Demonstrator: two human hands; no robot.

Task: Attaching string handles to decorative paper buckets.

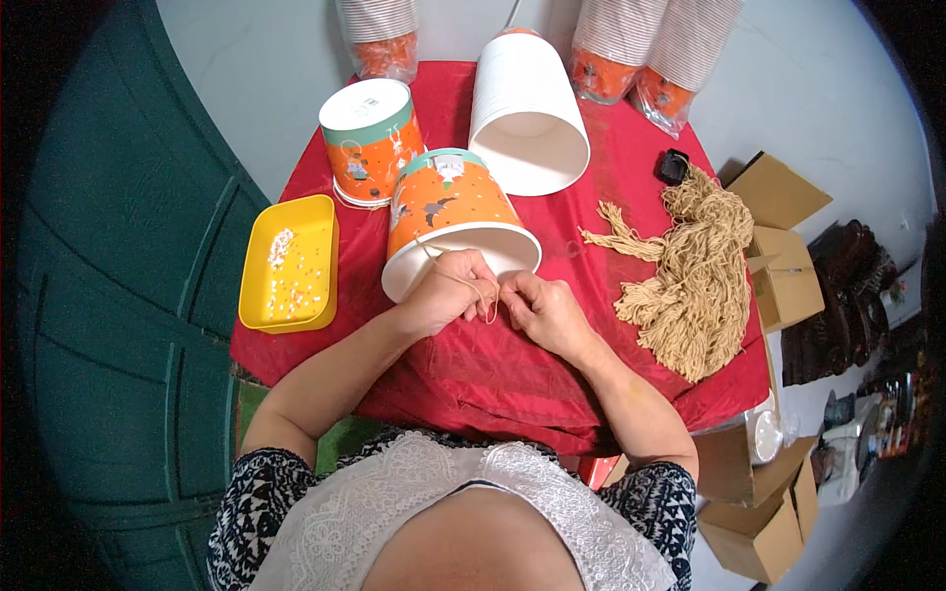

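Observation:
An orange paper bucket (455, 202) with a green band lies on its side, its white-rimmed mouth towards me. Just in front of that mouth, my left hand (448, 293) and my right hand (544, 311) meet, fingertips pinched together on a thin tan cord (426, 248). The cord runs from the bucket's rim across my left hand and hangs in a small loop under the fingers. What sits exactly between the fingertips is too small to make out. A thick bundle of tan cords (695, 281) lies on the table to the right.
A yellow tray (329, 266) with small white and orange pieces stands left on the red-covered table (473, 394). Behind are an upside-down orange bucket (367, 163), white nested buckets (522, 89) and wrapped stacks of buckets (379, 30). Cardboard boxes (788, 281) stand at right.

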